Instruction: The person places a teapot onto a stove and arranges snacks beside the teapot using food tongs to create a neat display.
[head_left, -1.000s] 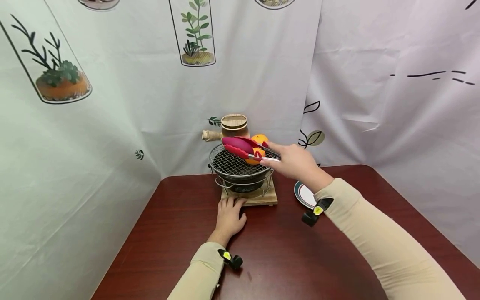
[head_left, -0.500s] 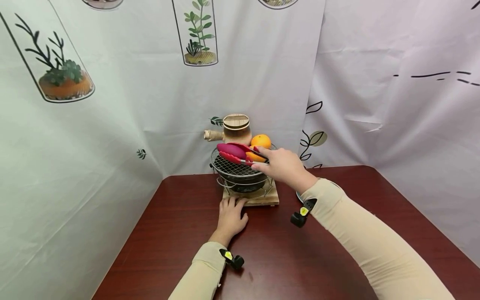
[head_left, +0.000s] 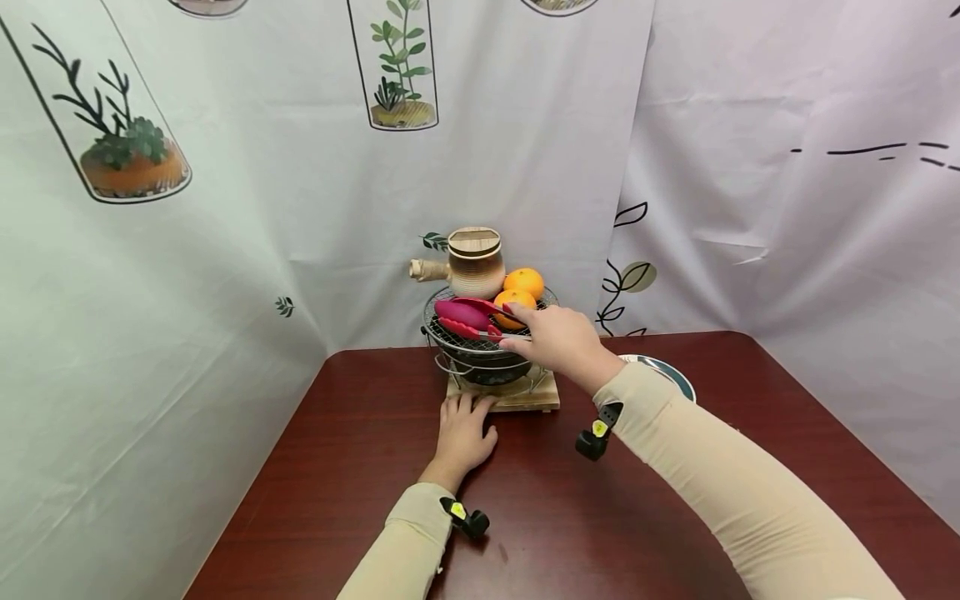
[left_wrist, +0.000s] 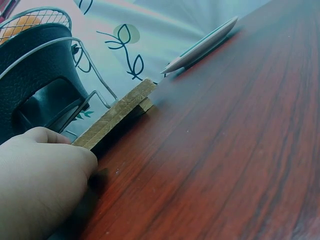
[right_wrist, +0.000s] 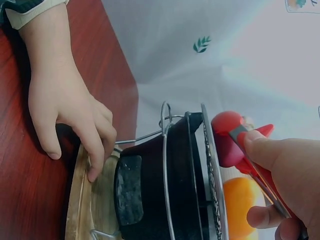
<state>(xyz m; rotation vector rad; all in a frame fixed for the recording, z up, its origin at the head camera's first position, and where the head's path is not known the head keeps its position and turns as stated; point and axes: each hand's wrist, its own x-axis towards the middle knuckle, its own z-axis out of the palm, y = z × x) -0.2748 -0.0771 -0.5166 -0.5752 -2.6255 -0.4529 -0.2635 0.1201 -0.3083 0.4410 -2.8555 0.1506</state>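
My right hand [head_left: 558, 337] grips red-tipped tongs [head_left: 491, 334] over the round black tabletop grill [head_left: 491, 367]. Between the tong tips is a smooth purple sweet potato [head_left: 463, 312], lying along the wire mesh; in the right wrist view it appears to touch that mesh. My left hand [head_left: 460, 437] rests at the front of the wooden base [head_left: 525, 402] under the grill. In the right wrist view, its fingertips are on the board and its thumb lies apart, down on the table. Two oranges, a rear one [head_left: 525, 283] and a front one [head_left: 512, 300], sit on the mesh.
A brown-and-cream lidded pot [head_left: 477, 275] with a side handle stands at the back of the mesh. Partly behind my right forearm, a green-rimmed plate [head_left: 671, 372] lies on the dark red table [head_left: 360, 467]. A printed white curtain [head_left: 525, 125] hangs behind.
My right hand has lowered the tongs and sweet potato onto the mesh, moving down and slightly left. The oranges and the plate show more now. My left hand stays in place.
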